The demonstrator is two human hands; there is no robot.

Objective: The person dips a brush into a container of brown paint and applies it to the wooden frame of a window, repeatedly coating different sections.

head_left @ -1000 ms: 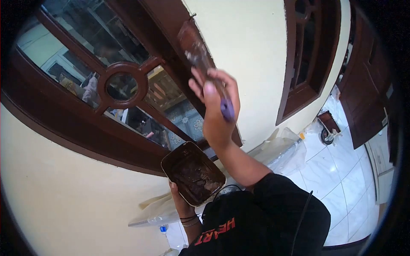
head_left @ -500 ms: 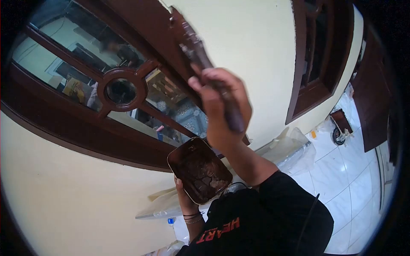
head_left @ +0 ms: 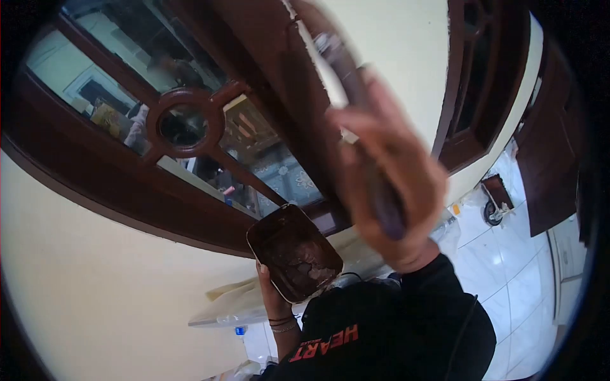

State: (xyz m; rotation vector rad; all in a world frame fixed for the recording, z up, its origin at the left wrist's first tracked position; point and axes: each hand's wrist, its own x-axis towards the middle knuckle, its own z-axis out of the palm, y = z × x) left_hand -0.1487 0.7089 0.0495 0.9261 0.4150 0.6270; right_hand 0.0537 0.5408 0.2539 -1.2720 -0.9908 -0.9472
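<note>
My right hand (head_left: 406,184), blurred by motion, is closed around a dark brown paintbrush (head_left: 349,73). The brush points up toward the brown wooden window frame (head_left: 254,38), near its edge against the cream wall. Its bristle end is too smeared to tell whether it touches the wood. Lower down, my left hand (head_left: 273,295) grips a rectangular container (head_left: 267,233) from the side and below. Brown paint (head_left: 308,257) coats the inside of this tub, with some lumpy patches at the lower end.
Glass panes (head_left: 279,168) with a round wooden ring (head_left: 184,124) fill the frame and show reflections. Further right is a second brown window (head_left: 473,136). Plastic sheeting (head_left: 235,298) lies along the wall foot. On the white tiles stands another brown-stained tray (head_left: 497,192).
My right hand has moved right and downward in view with the brush, and looks larger. The left hand and container stay nearly in place. The view has shifted slightly.
</note>
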